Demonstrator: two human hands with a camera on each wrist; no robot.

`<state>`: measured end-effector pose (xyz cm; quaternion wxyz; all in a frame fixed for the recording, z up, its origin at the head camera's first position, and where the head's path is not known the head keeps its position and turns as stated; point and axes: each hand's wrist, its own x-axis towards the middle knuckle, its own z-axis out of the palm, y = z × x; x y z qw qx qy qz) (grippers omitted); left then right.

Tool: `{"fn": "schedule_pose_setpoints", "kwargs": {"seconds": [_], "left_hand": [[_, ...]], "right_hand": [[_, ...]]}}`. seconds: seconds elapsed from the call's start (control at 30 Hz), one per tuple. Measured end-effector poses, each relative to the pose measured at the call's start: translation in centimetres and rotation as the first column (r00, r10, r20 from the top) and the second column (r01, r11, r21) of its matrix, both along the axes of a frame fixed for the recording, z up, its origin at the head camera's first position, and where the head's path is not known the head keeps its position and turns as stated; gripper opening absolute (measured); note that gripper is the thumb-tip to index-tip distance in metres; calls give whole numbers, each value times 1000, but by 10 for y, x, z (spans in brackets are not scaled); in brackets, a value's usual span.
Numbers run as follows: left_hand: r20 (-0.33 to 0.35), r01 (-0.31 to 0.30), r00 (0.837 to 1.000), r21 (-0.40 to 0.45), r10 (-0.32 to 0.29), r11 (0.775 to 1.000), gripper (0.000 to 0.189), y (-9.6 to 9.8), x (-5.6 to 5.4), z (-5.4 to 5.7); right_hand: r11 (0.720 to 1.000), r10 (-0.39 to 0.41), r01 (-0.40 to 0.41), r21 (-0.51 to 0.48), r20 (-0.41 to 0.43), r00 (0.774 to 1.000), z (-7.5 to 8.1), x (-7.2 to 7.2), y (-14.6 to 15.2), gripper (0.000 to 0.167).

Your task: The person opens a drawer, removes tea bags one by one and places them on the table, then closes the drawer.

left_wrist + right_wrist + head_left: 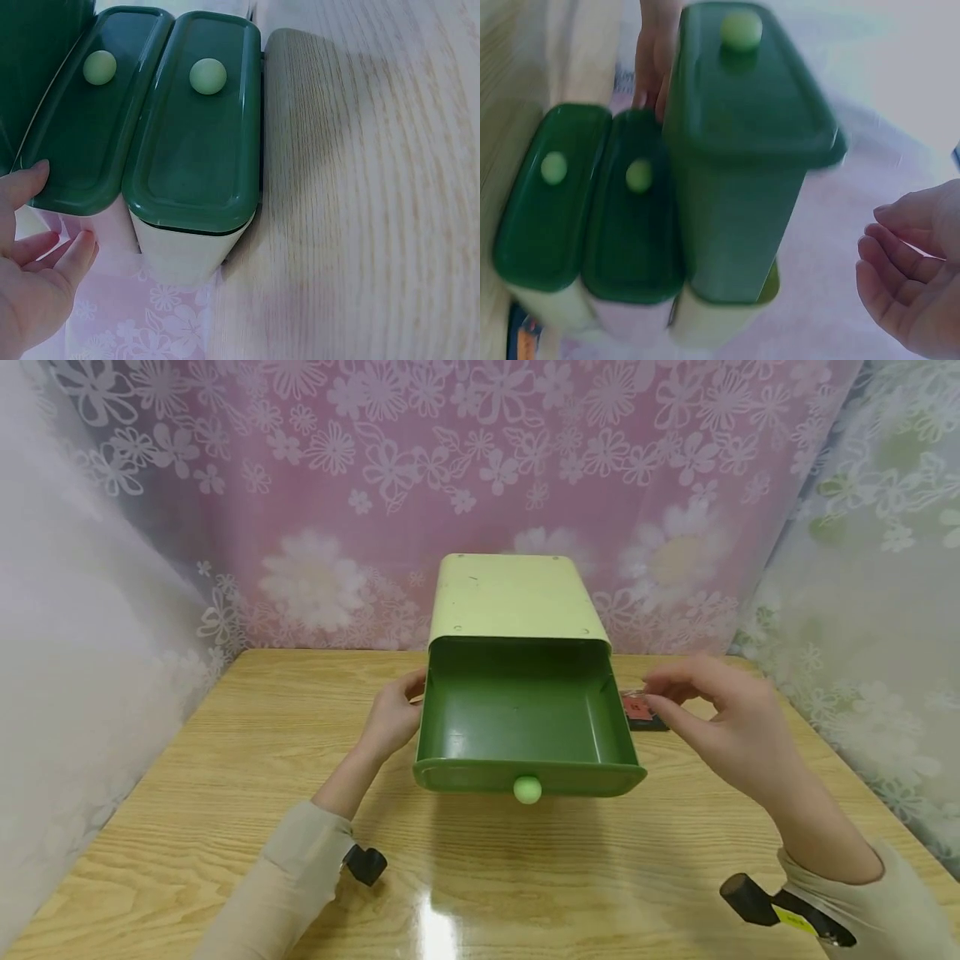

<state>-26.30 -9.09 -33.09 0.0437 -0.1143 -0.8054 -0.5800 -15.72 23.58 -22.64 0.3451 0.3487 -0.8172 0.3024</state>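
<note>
A pale yellow-green drawer unit (513, 597) stands on the table with its green top drawer (517, 727) pulled far out. Below it, the middle drawer (97, 120) and the bottom drawer (195, 142) are pushed in, each with a round light-green knob. My left hand (393, 718) rests against the unit's left side; in the left wrist view its thumb touches the front edge of the middle drawer and its fingers lie along the side wall. Apart from the unit on the right, my right hand (723, 727) hovers with loosely bent fingers (889, 262) and nothing visible between them.
On the wooden table (247, 760), a small dark item with a red label (637, 708) lies right of the unit, partly hidden behind the drawer. A pink flowered curtain (360, 485) hangs behind, and pale curtains flank both sides.
</note>
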Motion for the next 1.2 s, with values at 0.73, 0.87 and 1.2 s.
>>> {"fn": "schedule_pose_setpoints", "kwargs": {"seconds": [0.73,0.87,1.2], "left_hand": [[36,11,999,10,-11,1000,53,1,0,1],[12,6,1000,13,-7,1000,52,0,-1,-1],[-5,9,1000,23,-9,1000,50,0,0,0]], "right_hand": [[956,257,-150,251,-481,838,-13,49,-74,23],[960,217,-46,277,-628,748,-20,46,-83,20],[888,243,103,447,-649,721,-43,45,-89,27]]}}
